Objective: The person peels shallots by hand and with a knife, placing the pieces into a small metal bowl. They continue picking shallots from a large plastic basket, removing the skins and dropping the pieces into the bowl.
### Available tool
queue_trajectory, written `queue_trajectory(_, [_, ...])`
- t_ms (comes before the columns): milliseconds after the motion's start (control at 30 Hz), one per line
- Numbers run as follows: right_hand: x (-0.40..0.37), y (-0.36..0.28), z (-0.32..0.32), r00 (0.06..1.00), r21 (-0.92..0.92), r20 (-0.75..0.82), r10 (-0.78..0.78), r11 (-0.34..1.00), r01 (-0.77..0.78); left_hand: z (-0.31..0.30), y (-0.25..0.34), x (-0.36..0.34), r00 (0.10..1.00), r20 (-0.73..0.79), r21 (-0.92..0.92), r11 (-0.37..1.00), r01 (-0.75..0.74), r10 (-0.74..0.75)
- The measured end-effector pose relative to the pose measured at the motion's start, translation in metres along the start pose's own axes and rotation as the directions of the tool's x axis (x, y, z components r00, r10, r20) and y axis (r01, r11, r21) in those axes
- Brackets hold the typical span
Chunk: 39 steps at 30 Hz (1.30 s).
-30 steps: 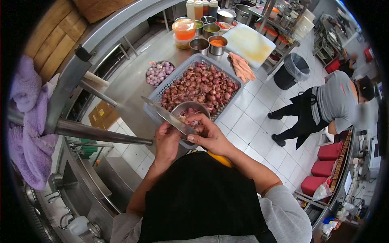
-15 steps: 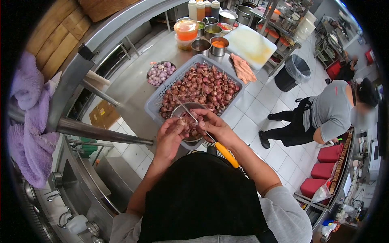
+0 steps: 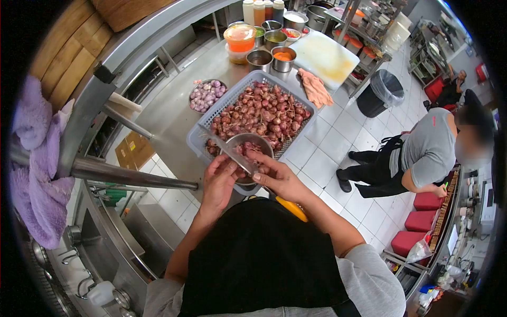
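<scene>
My right hand [image 3: 278, 178] grips a knife with a yellow handle [image 3: 291, 209]. Its wide blade [image 3: 226, 148] slants up to the left, over the edge of a metal bowl [image 3: 268, 148]. Close beside it, my left hand [image 3: 218, 181] has its fingers pinched together at the blade, around a shallot mostly hidden by fingers and steel. Reddish peelings lie in the bowl, which sits at the near end of a grey plastic crate [image 3: 196, 138]. Unpeeled shallots [image 3: 259, 108] fill the crate. Left of it, a round bowl holds peeled shallots [image 3: 207, 96].
Behind the crate stand metal pots [image 3: 283, 59], an orange-lidded tub [image 3: 240, 39] and squeeze bottles [image 3: 259, 13]. A white cutting board [image 3: 325, 58] and an orange cloth [image 3: 315, 88] lie at right. A bin [image 3: 377, 95] and a co-worker [image 3: 422, 142] are farther right; a metal rail [image 3: 132, 173] runs left.
The knife has turned so its blade's flat side shows, and its handle has dropped slightly nearer my body. My hands stay close together. The co-worker's head and arm have shifted.
</scene>
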State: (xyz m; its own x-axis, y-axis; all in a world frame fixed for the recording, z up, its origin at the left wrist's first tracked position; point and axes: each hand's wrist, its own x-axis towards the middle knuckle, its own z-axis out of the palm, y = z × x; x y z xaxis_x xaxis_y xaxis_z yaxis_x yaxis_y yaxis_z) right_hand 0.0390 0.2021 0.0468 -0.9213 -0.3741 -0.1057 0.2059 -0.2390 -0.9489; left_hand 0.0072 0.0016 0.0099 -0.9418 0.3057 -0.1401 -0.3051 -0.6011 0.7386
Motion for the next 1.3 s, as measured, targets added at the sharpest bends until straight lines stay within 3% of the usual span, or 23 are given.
queue_trajectory(100, [0.001, 0.001, 0.003, 1.000, -0.094, 0.013, -0.027, 0.995, 0.028, 0.009, 0.001, -0.003, 1.000, -0.005, -0.017, 1.000, -0.020, 0.020])
queue_trajectory(333, [0.004, 0.004, 0.009, 0.994, -0.062, 0.020, -0.111, 0.992, 0.112, 0.009, 0.001, -0.007, 0.999, -0.043, -0.010, 0.999, -0.032, 0.031])
queue_trajectory(567, [0.000, 0.001, 0.010, 0.998, -0.108, 0.009, -0.065, 0.992, 0.065, 0.004, -0.004, -0.007, 0.997, -0.058, -0.024, 0.998, -0.060, 0.058])
queue_trajectory(967, [0.013, 0.017, 0.016, 0.970, -0.051, -0.074, -0.232, 0.972, 0.228, 0.013, -0.006, -0.015, 0.996, -0.006, 0.059, 0.994, -0.093, 0.094])
queue_trajectory(1067, [0.015, 0.015, 0.008, 0.979, 0.037, -0.059, -0.193, 0.980, 0.195, 0.019, 0.000, -0.014, 0.998, 0.007, 0.055, 0.997, -0.060, 0.060])
queue_trajectory(1133, [0.014, 0.003, 0.001, 0.997, 0.289, 0.053, 0.061, 0.955, -0.074, 0.021, 0.003, -0.012, 1.000, 0.001, 0.037, 0.999, -0.008, 0.008])
queue_trajectory(1233, [0.015, 0.001, 0.004, 0.994, 0.304, 0.040, 0.099, 0.947, -0.106, 0.022, 0.003, -0.010, 1.000, 0.000, -0.069, 0.997, -0.015, 0.015])
queue_trajectory(1300, [0.014, 0.001, 0.002, 0.993, 0.332, 0.053, 0.110, 0.936, -0.121, 0.022, 0.000, -0.010, 0.997, -0.032, 0.098, 0.993, -0.062, 0.065])
